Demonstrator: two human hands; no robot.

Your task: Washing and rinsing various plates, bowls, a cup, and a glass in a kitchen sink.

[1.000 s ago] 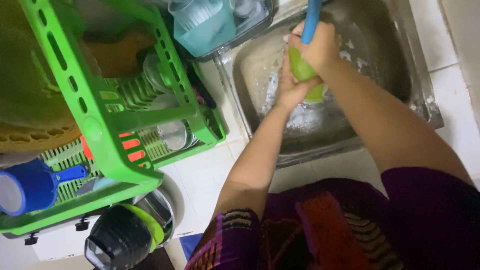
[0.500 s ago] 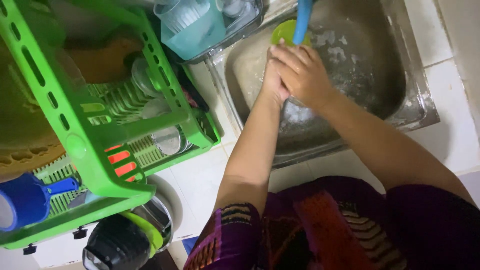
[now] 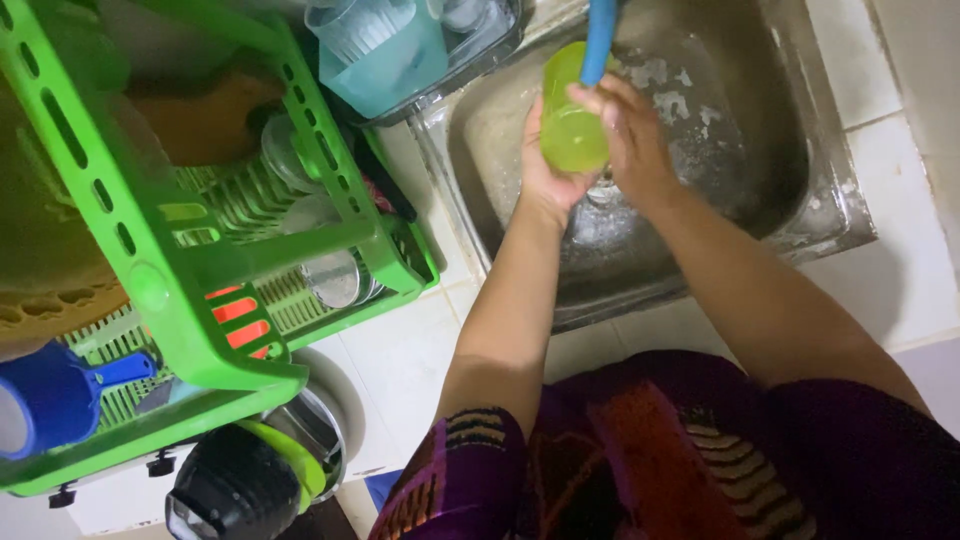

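Both hands — left hand (image 3: 540, 165) and right hand (image 3: 635, 140) — wrap curled fingers around a translucent lime plastic cup (image 3: 572, 125) under the blue spout (image 3: 598, 40), above the soapy steel sink (image 3: 760, 120).

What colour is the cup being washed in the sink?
The cup is bright yellow-green, seen in the head view, the only one, over the sink.

Both hands (image 3: 590, 150) gripping green cup (image 3: 572, 125) over steel sink (image 3: 760, 150), green dish rack (image 3: 200, 300) alongside
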